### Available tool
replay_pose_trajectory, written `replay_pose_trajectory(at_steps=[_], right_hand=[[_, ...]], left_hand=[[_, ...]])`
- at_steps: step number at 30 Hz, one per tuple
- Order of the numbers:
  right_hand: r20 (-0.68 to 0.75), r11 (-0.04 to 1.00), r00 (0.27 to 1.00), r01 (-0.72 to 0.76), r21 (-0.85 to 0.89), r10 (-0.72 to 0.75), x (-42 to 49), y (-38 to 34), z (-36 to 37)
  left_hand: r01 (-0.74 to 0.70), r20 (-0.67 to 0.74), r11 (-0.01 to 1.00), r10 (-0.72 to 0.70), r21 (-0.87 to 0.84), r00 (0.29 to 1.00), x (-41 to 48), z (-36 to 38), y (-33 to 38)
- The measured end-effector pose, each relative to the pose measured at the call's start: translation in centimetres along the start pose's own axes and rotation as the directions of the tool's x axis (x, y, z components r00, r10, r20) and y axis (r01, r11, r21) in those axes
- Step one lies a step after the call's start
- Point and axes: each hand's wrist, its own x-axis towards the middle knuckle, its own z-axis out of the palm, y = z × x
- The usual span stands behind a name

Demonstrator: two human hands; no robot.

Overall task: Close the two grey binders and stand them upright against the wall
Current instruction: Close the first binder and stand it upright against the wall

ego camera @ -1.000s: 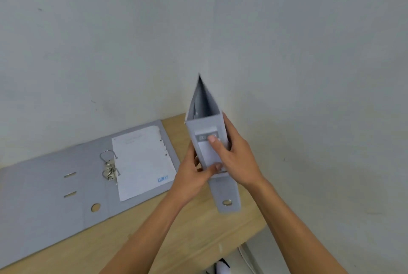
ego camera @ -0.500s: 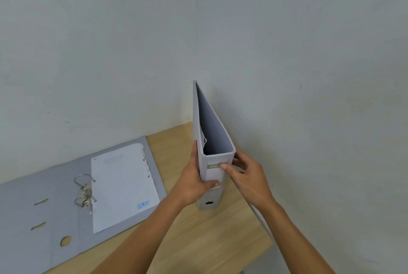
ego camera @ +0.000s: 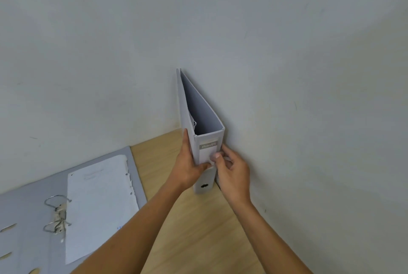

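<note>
It looks like an office corner; a light wooden desk (ego camera: 198, 229) stands against plain white walls (ego camera: 110, 53); grey lever-arch binders, one lying open (ego camera: 28, 207) with punched paper (ego camera: 99, 203), suggest paperwork.

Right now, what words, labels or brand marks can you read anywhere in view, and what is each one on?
"Bantex", or close to it, blurred: on the label on the spine of the upright binder.
Faint lines at the top of the sheet in the open binder: too blurred to read.
Small blue mark at the sheet's lower edge: partly hidden by the left arm, unreadable.
</note>
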Motion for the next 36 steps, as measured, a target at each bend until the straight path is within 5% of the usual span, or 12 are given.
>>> replay_pose_trajectory(at_steps=[15,28,36], right_hand=[[0.150,0.999,0.988,-0.031,0.030,0.026,1.5,0.9,0.1],[0.221,0.998,0.974,-0.047,0.035,0.038,1.8,0.4,-0.9],[0.226,0.998,0.974,-0.046,0.040,0.036,-0.3,0.2,1.1]], left_hand=[[0.003,-0.040,0.998,0.000,0.069,0.999,2.8,0.4,0.0],[0.140,0.057,0.984,-0.147,0.108,0.988,-0.3,-1.4,1.3],[0.174,0.027,0.985,-0.174,0.015,0.984,-4.1,-3.9,1.1]])
